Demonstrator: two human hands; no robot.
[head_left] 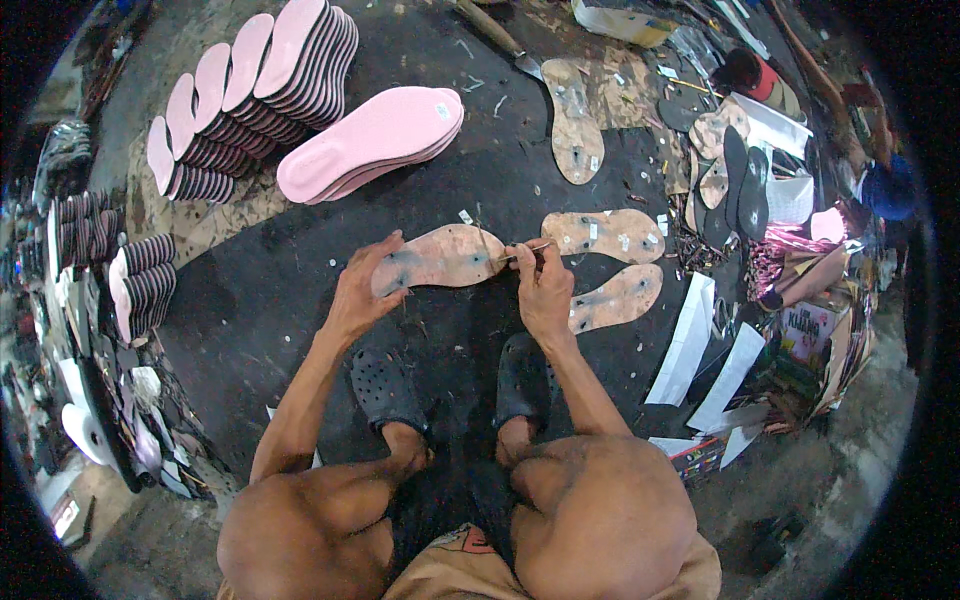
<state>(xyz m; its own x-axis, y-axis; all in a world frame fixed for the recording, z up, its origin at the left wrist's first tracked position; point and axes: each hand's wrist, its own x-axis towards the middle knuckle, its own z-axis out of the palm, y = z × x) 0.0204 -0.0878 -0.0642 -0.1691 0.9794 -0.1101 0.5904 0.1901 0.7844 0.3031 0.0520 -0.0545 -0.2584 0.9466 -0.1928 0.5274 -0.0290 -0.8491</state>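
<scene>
Fingers of left hand (pixel 357 290) pinch the heel end of a tan sole-shaped board template (pixel 440 257), steadying it flat on the dark floor (pixel 260 290). Right hand (pixel 543 290) grips a thin pointed tool (pixel 525 252) against its toe edge; two matching templates (pixel 605 235) lie just beside.

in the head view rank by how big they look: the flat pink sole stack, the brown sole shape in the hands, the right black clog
1. Flat pink sole stack, largest.
2. Brown sole shape, held by the left hand and right hand.
3. Right black clog, smallest, though nearer the camera.

Left hand (pixel 358 290) reaches toward twelve o'clock, fingers curled in a grip; right hand (pixel 541 285) pinches at one o'clock.
</scene>
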